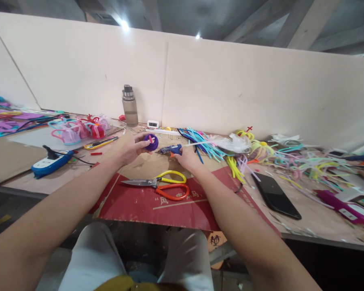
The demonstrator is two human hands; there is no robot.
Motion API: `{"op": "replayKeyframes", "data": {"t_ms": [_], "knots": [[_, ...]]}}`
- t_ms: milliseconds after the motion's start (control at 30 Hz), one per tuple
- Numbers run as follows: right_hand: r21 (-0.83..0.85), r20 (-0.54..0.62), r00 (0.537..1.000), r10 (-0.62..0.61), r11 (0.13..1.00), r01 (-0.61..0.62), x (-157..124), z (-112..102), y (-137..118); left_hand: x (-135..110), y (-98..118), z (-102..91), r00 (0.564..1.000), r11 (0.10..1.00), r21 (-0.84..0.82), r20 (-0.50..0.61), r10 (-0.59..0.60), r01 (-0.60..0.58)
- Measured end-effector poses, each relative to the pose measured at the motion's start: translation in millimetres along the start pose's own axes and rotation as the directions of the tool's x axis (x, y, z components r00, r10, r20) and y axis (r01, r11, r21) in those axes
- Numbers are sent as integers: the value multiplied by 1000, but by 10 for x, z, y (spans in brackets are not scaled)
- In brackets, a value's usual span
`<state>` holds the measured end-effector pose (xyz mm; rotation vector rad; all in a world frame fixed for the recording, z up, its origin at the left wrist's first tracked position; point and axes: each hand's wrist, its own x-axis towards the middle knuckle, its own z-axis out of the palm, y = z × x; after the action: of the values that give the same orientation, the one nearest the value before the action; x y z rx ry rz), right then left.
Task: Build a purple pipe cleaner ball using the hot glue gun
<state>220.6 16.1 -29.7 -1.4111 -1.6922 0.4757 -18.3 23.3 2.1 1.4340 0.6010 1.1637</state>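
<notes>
My left hand [132, 147] is closed on a round purple coil [151, 144], which looks wound from fuzzy pipe cleaner and has a small pink cross-shaped piece on its face. A blue glue gun [176, 149] is gripped in my right hand [189, 159], its nozzle end pointing left toward the coil, apart from it. Out of the gun's back runs a long whitish glue stick [200, 143]. Below both hands, scissors [160, 184] with one yellow and one red handle lie on a red and brown cardboard sheet [124, 206].
Behind the right hand lie blue pipe cleaners [208, 147]; yellow ones [235, 169] are nearer. A black phone [274, 194] rests at right. Leftward are a utility knife [100, 143], a blue device [52, 163] and pink pipe-cleaner pieces [67, 135]. A water bottle [130, 107] stands by the white partition.
</notes>
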Motion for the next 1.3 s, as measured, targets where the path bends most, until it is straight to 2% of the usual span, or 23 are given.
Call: {"op": "replayKeyframes", "data": {"t_ms": [67, 100, 167, 233, 333, 433, 767, 1100, 1300], "knots": [[-116, -145, 986, -87, 991, 71, -53, -27, -148, -6, 10, 28, 1000, 1000, -6, 14, -18, 18], [-100, -137, 977, -162, 984, 150, -85, -37, -238, -9, 17, 43, 999, 1000, -7, 20, -26, 27], [74, -71, 958, -279, 956, 284, -149, -40, -410, -14, 34, 73, 998, 999, -6, 42, -38, 38], [212, -28, 936, -350, 913, 348, -203, -20, -530, -20, 54, 102, 995, 999, 2, 84, -44, 44], [279, 4, 915, -402, 880, 385, -248, 22, -590, -28, 72, 137, 988, 999, 17, 148, -51, 49], [278, 15, 920, -393, 885, 374, -257, 37, -579, -36, 62, 155, 981, 997, 22, 180, -73, 70], [254, -28, 939, -343, 906, 338, -265, 25, -598, -36, -22, 142, 983, 994, -33, 159, -97, 104], [267, -30, 949, -315, 912, 312, -257, 82, -576, -53, -36, 112, 976, 993, 67, 190, -104, 93], [266, -75, 933, -351, 895, 358, -258, 104, -560, -57, -21, 130, 971, 993, 81, 216, -103, 87]]}}
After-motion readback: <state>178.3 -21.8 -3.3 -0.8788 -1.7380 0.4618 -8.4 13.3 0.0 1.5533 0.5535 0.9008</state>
